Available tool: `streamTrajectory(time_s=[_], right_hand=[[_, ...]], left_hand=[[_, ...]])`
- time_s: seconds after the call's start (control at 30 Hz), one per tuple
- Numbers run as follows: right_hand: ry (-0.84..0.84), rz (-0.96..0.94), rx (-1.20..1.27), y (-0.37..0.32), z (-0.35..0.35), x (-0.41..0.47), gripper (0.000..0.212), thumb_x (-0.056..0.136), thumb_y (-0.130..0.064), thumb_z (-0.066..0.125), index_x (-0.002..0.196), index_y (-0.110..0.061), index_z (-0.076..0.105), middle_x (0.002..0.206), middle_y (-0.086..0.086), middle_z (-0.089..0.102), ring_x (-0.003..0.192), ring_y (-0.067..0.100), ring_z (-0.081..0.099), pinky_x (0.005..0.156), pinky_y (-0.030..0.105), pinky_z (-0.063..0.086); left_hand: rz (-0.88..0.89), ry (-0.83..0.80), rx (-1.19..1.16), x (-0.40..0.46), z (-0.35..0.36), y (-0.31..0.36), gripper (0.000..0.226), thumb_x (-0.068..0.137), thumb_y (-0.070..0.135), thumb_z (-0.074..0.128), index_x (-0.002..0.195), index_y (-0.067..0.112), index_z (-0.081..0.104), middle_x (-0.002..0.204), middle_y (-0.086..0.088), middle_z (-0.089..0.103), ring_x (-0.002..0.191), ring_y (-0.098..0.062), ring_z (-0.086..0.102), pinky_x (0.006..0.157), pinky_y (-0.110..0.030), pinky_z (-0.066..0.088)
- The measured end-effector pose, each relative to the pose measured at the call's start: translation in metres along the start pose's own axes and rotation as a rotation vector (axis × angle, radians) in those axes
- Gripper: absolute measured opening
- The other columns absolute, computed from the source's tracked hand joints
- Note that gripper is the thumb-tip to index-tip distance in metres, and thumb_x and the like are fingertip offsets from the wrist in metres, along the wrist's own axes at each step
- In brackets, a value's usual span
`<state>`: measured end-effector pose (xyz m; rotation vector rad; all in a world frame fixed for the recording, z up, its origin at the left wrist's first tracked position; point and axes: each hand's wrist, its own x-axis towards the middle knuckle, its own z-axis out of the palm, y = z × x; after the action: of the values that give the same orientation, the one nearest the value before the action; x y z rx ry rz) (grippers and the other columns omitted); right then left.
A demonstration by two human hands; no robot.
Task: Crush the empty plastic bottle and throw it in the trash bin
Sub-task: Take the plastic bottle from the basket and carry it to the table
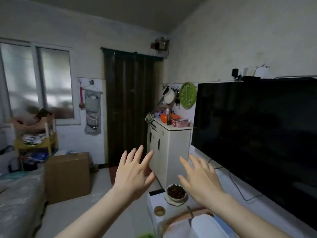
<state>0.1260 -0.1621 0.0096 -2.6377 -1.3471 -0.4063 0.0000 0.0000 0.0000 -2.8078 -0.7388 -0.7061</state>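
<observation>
Two hands were raised in front of the camera, backs up. The left hand (133, 170) had its fingers spread wide and held nothing; the right hand (199, 176) likewise, fingers fanned apart, empty. The two were near each other but not touching.

Counted: one television (257, 131) at 3 o'clock, screen dark; one white cabinet (169, 148) at 12 o'clock just beyond the fingertips, its top crowded with small items; one green clock (188, 95) on the wall at 1 o'clock; one dark door (132, 107) at 11 o'clock; one cardboard box (67, 176) on the floor at 9 o'clock; one window (36, 81) at 10 o'clock.

At 6 o'clock, below the right hand, one bowl (176, 193) of dark contents sat on a saucer, with one small cup (159, 211) just beside it.

Plastic bottle: could not be picked out anywhere in view, so its look and place could not be told. Trash bin: likewise not identifiable.
</observation>
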Motion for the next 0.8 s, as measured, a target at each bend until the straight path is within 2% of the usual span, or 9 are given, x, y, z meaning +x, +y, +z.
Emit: streamTrajectory(time_s=[0.4, 0.6, 0.8], right_hand=[[0.013, 0.042, 0.122, -0.139, 0.062, 0.195, 0.058, 0.097, -0.048, 0.03, 0.147, -0.027, 0.009, 0.157, 0.008, 0.015, 0.141, 0.028, 0.013, 0.113, 0.044, 0.017], [-0.024, 0.077, 0.119, -0.159, 0.097, 0.281, 0.057, 0.097, -0.046, 0.031, 0.147, -0.026, 0.01, 0.156, 0.01, 0.016, 0.14, 0.03, 0.015, 0.112, 0.045, 0.019], [-0.006, 0.085, 0.088, -0.156, 0.147, 0.384, 0.058, 0.097, -0.047, 0.031, 0.147, -0.026, 0.01, 0.156, 0.01, 0.016, 0.14, 0.03, 0.016, 0.113, 0.045, 0.017]], left_hand=[[0.016, 0.026, 0.061, 0.108, 0.049, -0.214, 0.063, 0.09, 0.055, 0.031, 0.145, 0.033, 0.009, 0.156, -0.008, 0.013, 0.141, -0.027, 0.012, 0.115, -0.044, 0.006], [0.012, -0.037, 0.012, 0.159, 0.105, -0.271, 0.063, 0.09, 0.056, 0.032, 0.144, 0.034, 0.009, 0.156, -0.008, 0.014, 0.141, -0.028, 0.013, 0.115, -0.045, 0.007], [0.034, -0.043, 0.031, 0.247, 0.167, -0.316, 0.064, 0.091, 0.055, 0.031, 0.145, 0.032, 0.007, 0.157, -0.007, 0.011, 0.141, -0.027, 0.012, 0.115, -0.044, 0.007]])
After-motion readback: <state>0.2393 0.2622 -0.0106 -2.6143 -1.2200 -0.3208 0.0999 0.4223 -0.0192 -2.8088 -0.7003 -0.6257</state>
